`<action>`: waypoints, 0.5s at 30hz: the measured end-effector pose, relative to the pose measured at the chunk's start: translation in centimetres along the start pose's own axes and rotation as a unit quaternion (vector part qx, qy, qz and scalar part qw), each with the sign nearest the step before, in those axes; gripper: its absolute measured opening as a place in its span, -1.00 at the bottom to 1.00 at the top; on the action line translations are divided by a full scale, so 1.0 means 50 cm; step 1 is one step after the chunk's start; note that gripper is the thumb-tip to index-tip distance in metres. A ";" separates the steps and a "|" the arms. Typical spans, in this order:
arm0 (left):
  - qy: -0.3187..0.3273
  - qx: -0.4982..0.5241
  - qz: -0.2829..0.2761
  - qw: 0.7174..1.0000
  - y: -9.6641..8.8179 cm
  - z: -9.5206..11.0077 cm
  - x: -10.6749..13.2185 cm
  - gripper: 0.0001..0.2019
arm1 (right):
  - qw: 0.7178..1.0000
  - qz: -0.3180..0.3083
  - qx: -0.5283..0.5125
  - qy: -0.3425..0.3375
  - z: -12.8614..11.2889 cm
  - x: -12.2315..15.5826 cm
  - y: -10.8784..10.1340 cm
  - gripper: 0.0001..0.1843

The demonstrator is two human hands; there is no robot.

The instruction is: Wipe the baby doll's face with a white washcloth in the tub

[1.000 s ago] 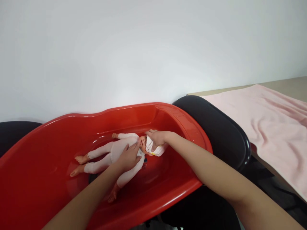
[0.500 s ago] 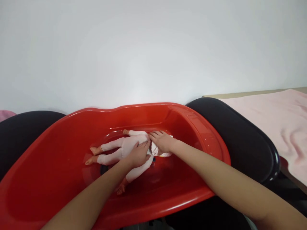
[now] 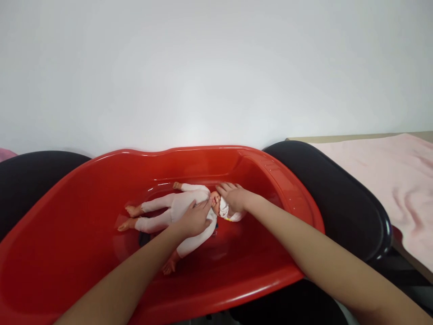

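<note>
A doll in a pale white bodysuit (image 3: 184,203) lies on its back in a red baby bathtub (image 3: 84,216), its feet to the left and its head to the right. My left hand (image 3: 196,220) rests on its upper chest, fingers extended and open. Over the doll's head is my right hand (image 3: 237,198), with its fingers stretched out flat past the far side of the head. Beneath that palm, white cloth headwear (image 3: 224,207) with a bit of yellow covers the upper head. The lower face shows; my right thumb is hidden.
Black rounded seats or boards flank the tub, one at the right (image 3: 338,198) and one at the left (image 3: 37,180). A pink sheet (image 3: 368,162) covers a surface at far right. Behind the tub rises a white wall (image 3: 203,76).
My right hand has slid slightly to the right, and the white cloth has shifted with it, uncovering the doll's lower face. My left hand has stayed on the chest.
</note>
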State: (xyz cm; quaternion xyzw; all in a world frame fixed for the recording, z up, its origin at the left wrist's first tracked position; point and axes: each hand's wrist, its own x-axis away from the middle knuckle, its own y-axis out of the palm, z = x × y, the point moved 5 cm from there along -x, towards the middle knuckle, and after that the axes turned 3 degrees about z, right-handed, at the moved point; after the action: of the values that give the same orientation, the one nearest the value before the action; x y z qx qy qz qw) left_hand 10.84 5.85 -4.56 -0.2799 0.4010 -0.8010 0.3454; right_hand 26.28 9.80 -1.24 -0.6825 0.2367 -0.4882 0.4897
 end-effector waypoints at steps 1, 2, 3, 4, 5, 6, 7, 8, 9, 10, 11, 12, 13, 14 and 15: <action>0.003 0.003 0.004 1.000 0.001 -0.001 0.000 -0.16 | 0.999 0.021 0.017 -0.028 -0.016 -0.001 0.004 0.32; 0.007 0.006 0.010 1.000 0.002 -0.002 0.000 -0.19 | 0.997 0.042 0.032 -0.056 -0.031 -0.001 0.009 0.27; 0.011 0.008 0.016 1.000 0.003 -0.002 -0.001 -0.21 | 0.994 0.060 0.042 -0.080 -0.044 0.000 0.012 0.22; 0.015 0.009 0.021 1.000 0.003 -0.001 -0.001 -0.24 | 0.991 0.072 0.047 -0.097 -0.053 0.001 0.015 0.18; 0.016 0.009 0.024 1.000 0.002 0.000 -0.001 -0.26 | 0.990 0.078 0.050 -0.105 -0.058 0.001 0.018 0.16; 0.016 0.008 0.024 1.000 0.002 0.001 -0.001 -0.26 | 0.990 0.077 0.050 -0.105 -0.059 0.000 0.019 0.15; 0.012 0.007 0.023 1.000 0.000 0.001 -0.001 -0.26 | 0.991 0.071 0.047 -0.098 -0.056 -0.002 0.019 0.17; 0.007 0.006 0.021 1.000 -0.002 0.002 0.000 -0.25 | 0.994 0.061 0.042 -0.086 -0.050 -0.004 0.018 0.19; 0.004 0.009 0.020 1.000 -0.005 0.003 0.000 -0.23 | 0.996 0.047 0.035 -0.069 -0.042 -0.006 0.017 0.22; 0.002 0.014 0.021 1.000 -0.007 0.004 0.000 -0.21 | 0.998 0.032 0.026 -0.049 -0.032 -0.007 0.014 0.25; 0.002 0.019 0.022 1.000 -0.009 0.004 0.001 -0.18 | 0.999 0.018 0.018 -0.030 -0.021 -0.007 0.011 0.28; 0.003 0.023 0.022 0.999 -0.010 0.004 0.001 -0.16 | 1.000 0.003 0.009 -0.012 -0.011 -0.007 0.008 0.30; 0.006 0.026 0.021 0.999 -0.010 0.003 0.000 -0.15 | 1.000 -0.009 0.001 0.004 -0.001 -0.005 0.005 0.30; 0.008 0.025 0.019 0.999 -0.008 0.001 0.000 -0.15 | 1.000 -0.017 -0.006 0.018 0.009 -0.003 0.000 0.29; 0.009 0.023 0.017 1.000 -0.006 -0.002 -0.001 -0.15 | 0.999 -0.022 -0.012 0.032 0.019 -0.001 -0.005 0.28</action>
State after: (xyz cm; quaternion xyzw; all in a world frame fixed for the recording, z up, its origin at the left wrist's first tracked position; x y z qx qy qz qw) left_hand 10.69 6.07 -4.38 -0.2575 0.3901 -0.8066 0.3619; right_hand 27.08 10.34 -1.09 -0.6777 0.2429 -0.5175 0.4626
